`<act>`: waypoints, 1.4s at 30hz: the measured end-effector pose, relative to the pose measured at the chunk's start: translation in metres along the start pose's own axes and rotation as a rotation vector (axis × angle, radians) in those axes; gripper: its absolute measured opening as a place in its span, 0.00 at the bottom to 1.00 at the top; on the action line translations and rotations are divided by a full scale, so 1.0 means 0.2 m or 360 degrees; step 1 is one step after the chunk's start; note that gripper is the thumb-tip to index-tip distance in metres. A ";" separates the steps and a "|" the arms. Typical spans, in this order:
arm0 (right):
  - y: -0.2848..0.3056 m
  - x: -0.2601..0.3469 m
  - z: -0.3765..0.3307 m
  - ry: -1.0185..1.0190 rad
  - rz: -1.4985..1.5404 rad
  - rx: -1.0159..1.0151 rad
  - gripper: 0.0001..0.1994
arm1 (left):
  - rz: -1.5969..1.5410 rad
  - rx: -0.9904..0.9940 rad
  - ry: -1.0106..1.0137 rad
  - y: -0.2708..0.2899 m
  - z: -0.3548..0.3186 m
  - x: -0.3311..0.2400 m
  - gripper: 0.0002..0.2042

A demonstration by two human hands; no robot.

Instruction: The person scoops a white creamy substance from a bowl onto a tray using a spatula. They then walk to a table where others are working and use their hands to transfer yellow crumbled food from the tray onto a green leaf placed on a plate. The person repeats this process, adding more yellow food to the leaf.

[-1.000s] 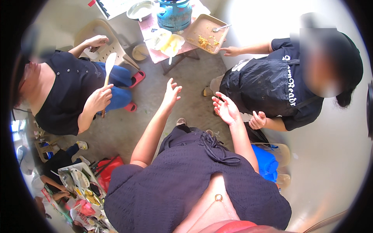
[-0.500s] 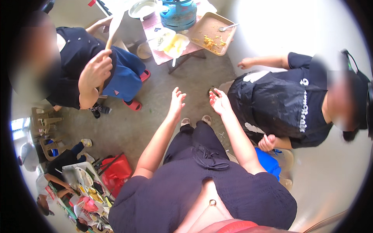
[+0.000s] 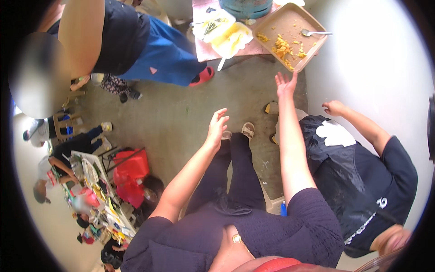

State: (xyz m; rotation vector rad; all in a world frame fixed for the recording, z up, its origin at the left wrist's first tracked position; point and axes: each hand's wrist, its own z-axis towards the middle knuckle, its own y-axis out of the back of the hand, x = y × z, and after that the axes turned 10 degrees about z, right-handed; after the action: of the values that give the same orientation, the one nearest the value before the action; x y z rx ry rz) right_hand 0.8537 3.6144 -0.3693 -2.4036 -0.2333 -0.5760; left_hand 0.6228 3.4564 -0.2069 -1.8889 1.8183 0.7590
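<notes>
My right hand (image 3: 286, 86) is stretched forward with its fingers spread and nothing in it. Its fingertips come right up to the near corner of a tan tray (image 3: 290, 20); whether they touch it I cannot tell. Scraps of orange-yellow food (image 3: 283, 47) lie in the tray, along with a metal spoon (image 3: 316, 32). My left hand (image 3: 218, 129) hangs in the air over the floor, fingers apart and empty. Left of the tray is an open white container of yellow food (image 3: 233, 40), with a white handle sticking out over the table edge.
The tray and container rest on a small table with a pink cover (image 3: 204, 53), beside a blue metal cylinder (image 3: 247, 7). One person in blue trousers (image 3: 167, 59) stands at the left, another in a black apron (image 3: 337, 174) close at my right. A red chair (image 3: 131, 170) stands behind left.
My right hand has reached forward to the tray, and I have moved nearer the table. The left hand has shifted slightly right. The person on the left now stands closer to the table.
</notes>
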 end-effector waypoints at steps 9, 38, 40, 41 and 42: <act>-0.01 0.06 0.32 0.0052 0.0103 0.0143 0.17 | -0.0047 -0.0078 0.0167 -0.04 -0.08 0.21 0.18; 1.15 -0.05 -2.18 -0.0964 -0.0733 0.0740 0.20 | -0.0325 -0.0474 -0.0208 0.80 -1.26 1.08 0.33; 1.22 -0.05 -2.35 -0.1085 -0.0924 0.0775 0.19 | -0.0598 -0.0288 -0.0135 0.88 -1.46 1.27 0.34; 1.21 -0.06 -2.46 -0.1140 -0.1011 0.0831 0.18 | -0.0655 -0.0384 -0.0151 0.92 -1.56 1.34 0.33; 1.21 -0.08 -2.52 -0.1221 -0.1108 0.0875 0.17 | -0.0710 -0.0491 -0.0161 0.95 -1.67 1.42 0.32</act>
State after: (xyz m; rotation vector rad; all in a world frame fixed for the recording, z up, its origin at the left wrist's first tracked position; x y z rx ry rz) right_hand 0.7398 3.1077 -0.1616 -1.8428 -1.3870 0.1659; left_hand 0.4683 3.0136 -0.1161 -2.2896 1.2011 0.9854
